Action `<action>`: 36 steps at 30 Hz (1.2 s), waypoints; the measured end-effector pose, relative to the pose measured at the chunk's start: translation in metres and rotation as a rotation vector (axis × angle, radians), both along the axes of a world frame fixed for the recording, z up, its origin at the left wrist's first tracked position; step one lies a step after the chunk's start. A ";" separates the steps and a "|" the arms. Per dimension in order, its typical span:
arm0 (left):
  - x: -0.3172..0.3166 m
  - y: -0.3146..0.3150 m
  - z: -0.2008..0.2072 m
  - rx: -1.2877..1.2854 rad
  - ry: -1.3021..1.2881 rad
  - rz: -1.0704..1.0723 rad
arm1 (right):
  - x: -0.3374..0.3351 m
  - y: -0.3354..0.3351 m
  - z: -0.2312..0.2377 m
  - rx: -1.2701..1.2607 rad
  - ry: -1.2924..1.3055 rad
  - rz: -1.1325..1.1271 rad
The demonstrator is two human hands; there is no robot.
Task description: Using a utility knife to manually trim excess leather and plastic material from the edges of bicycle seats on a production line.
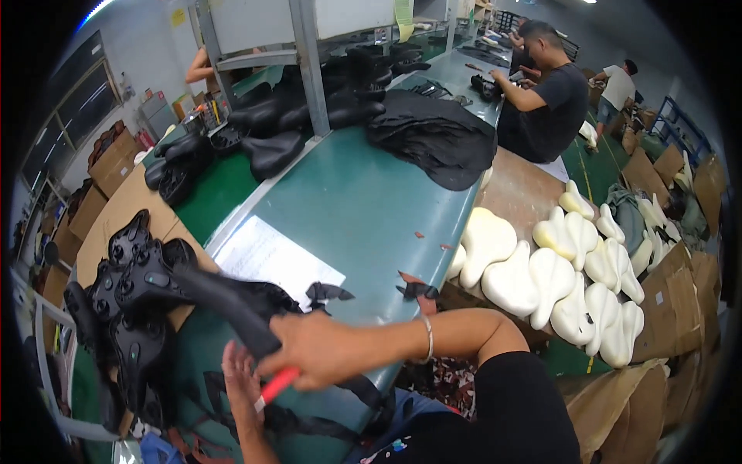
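My right hand (305, 352) is closed around a red-handled tool (278, 384) with a pale tip pointing down toward my left hand. At the same hand's fingers is the narrow end of a black bicycle saddle (224, 305), smeared by motion; how firmly it is held is hard to see. My left hand (243, 379), lower and further left, has its fingers stretched out and nothing visible in it. Left of both hands lies a pile of black saddles (143, 332), undersides showing. Black strips of material (294, 425) lie on the table below my hands.
A written paper sheet (270, 259) lies on the green table (348, 201), near black scraps (417, 290). Stacked black covers (440, 139) are farther back. Cream foam saddle pads (553, 278) fill the right side. A metal post (309, 69) rises behind; a co-worker (545, 93) sits far right.
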State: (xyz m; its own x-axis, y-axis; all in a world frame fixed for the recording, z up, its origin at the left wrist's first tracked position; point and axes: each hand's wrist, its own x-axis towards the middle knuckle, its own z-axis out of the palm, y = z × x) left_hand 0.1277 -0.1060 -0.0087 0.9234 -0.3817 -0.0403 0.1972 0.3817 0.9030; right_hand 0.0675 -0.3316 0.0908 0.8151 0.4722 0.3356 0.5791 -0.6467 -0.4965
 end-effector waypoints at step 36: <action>-0.128 0.055 0.035 0.320 0.342 0.438 | -0.177 0.012 -0.067 -0.096 0.380 -0.240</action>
State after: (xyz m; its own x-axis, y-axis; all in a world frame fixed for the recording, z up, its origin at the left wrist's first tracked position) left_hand -0.0003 -0.0510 0.0266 0.9059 0.1077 -0.4097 0.3813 0.2138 0.8994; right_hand -0.1092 -0.3200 0.0234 0.9621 0.2693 -0.0441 0.1958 -0.7938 -0.5759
